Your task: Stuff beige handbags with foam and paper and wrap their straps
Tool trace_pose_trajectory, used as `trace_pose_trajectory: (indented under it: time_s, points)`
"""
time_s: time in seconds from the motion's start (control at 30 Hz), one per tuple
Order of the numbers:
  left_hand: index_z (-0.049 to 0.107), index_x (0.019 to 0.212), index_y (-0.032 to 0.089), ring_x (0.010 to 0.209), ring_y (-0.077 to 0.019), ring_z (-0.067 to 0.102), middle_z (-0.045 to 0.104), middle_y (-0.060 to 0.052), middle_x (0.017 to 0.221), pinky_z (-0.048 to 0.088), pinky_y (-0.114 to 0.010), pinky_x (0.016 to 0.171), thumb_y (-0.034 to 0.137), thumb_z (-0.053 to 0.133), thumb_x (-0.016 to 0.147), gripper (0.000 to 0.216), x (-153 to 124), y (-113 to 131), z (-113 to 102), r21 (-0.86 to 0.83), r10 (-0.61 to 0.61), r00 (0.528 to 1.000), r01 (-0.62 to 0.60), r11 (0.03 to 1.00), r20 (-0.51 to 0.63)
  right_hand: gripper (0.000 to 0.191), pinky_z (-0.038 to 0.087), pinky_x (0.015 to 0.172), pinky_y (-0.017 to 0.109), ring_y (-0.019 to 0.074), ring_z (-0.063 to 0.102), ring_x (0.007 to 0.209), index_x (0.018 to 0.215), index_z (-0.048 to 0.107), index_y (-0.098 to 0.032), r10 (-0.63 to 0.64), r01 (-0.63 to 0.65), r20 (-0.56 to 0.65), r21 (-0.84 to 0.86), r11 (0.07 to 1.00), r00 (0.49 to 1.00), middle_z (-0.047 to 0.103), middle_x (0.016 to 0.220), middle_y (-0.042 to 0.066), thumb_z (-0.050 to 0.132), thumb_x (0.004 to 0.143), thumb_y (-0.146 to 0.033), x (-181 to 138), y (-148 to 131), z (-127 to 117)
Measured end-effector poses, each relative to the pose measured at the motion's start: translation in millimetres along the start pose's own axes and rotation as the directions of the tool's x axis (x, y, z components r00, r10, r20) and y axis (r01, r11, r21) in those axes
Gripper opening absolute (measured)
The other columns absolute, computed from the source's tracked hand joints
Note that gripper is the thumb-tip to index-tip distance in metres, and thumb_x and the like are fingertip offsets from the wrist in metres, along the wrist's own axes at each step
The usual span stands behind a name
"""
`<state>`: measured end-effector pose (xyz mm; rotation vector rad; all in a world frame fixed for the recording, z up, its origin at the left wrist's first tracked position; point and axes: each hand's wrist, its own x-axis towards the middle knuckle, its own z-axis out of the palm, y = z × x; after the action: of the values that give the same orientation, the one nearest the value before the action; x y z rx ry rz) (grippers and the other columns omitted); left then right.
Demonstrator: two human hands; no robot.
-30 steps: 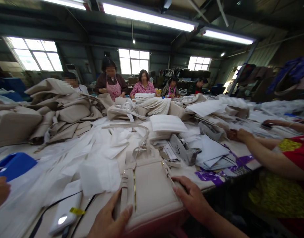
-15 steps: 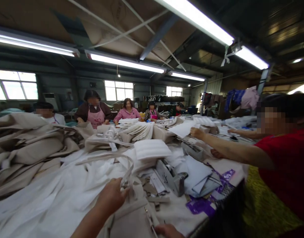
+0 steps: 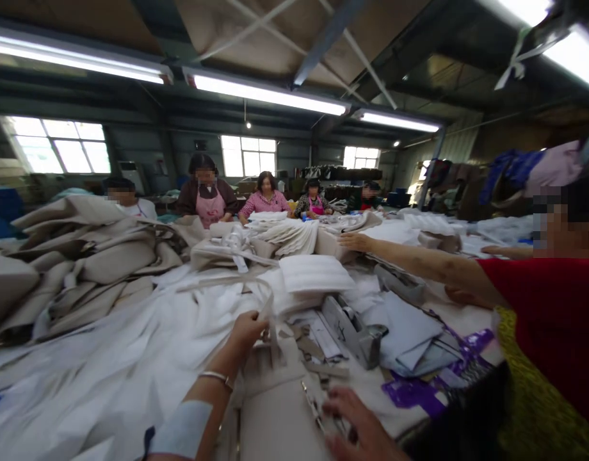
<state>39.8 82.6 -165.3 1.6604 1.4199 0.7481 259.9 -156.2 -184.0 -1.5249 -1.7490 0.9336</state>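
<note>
A beige bag (image 3: 278, 410) lies before me on the table, a shiny metal strip (image 3: 312, 404) running along its right side. Its pale strap (image 3: 270, 304) loops up at the far end, and my left hand (image 3: 248, 331) is closed around it. A bracelet and a pale blue patch show on that forearm. My right hand (image 3: 355, 419), slightly blurred, is at the bag's right edge by the metal strip. Its fingers are apart with nothing seen in them; whether they touch the strip I cannot tell.
Beyond the bag stand a grey tape dispenser (image 3: 352, 330) and a stack of white padding (image 3: 316, 274). Grey-white sheets (image 3: 412, 333) and purple plastic (image 3: 414, 390) lie right. White sheeting (image 3: 145, 358) and beige fabric (image 3: 116, 256) fill the left. A co-worker in red (image 3: 554, 307) reaches across; several others sit opposite.
My right hand has come further into view and its fingers have spread. My left hand stays on the strap. The view has swung left, and the co-worker's hand no longer holds a white sheet.
</note>
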Motion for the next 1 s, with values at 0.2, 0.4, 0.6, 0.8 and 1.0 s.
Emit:
trace_pose_trajectory:
  time_s: [0.2,0.4,0.6,0.8,1.0]
  points:
    - [0.061,0.085,0.015,0.077,-0.0163,0.069,0.071,-0.006,0.083,0.052,-0.025,0.066,0.035,0.07,0.073,0.026,-7,-1,-7,-0.487,-0.005,0.997,0.044,0.873,0.082,0.034,0.046,0.085,0.037,0.0244,0.059,0.098,0.102,0.068,-0.017,-0.014,0.027,-0.102,0.13,0.991,0.995,0.066,0.105,0.011,0.057,0.082,-0.042,74,-23,-13]
    - [0.058,0.084,0.016,0.082,-0.0204,0.071,0.071,-0.01,0.095,0.056,-0.028,0.063,0.03,0.078,0.068,0.029,-16,12,-14,-0.71,-0.019,0.994,0.089,0.698,0.106,0.033,0.044,0.063,0.027,0.0171,0.06,0.076,0.09,0.065,-0.017,0.162,-0.179,0.082,0.597,0.782,0.983,0.067,0.079,0.003,0.062,0.077,-0.047,175,-37,14]
    - [0.06,0.079,0.016,0.073,-0.016,0.07,0.068,-0.003,0.073,0.055,-0.023,0.062,0.024,0.082,0.065,0.028,-23,10,-26,-0.768,-0.059,0.993,0.114,0.631,0.1,0.025,0.045,0.062,0.027,0.0132,0.055,0.06,0.073,0.06,-0.014,0.124,-0.107,0.02,0.649,0.753,0.992,0.06,0.061,-0.001,0.07,0.064,-0.034,213,-54,27]
    - [0.065,0.081,0.012,0.057,-0.0139,0.065,0.07,-0.005,0.07,0.054,-0.024,0.055,0.032,0.085,0.061,0.035,-27,26,-27,-0.785,-0.001,0.985,0.14,0.604,0.175,0.012,0.042,0.058,0.026,0.0125,0.05,0.057,0.063,0.066,-0.015,-0.055,0.089,-0.079,0.551,0.83,0.995,0.059,0.058,-0.002,0.066,0.062,-0.026,196,-71,33]
    - [0.065,0.084,0.016,0.066,-0.0186,0.069,0.074,-0.006,0.074,0.058,-0.029,0.065,0.038,0.083,0.062,0.036,-38,42,-27,-0.772,0.054,0.997,0.01,0.636,0.057,0.022,0.034,0.055,0.023,0.0097,0.045,0.055,0.06,0.065,-0.014,-0.117,0.145,-0.09,0.448,0.882,0.989,0.053,0.054,-0.004,0.069,0.069,-0.034,186,-66,18]
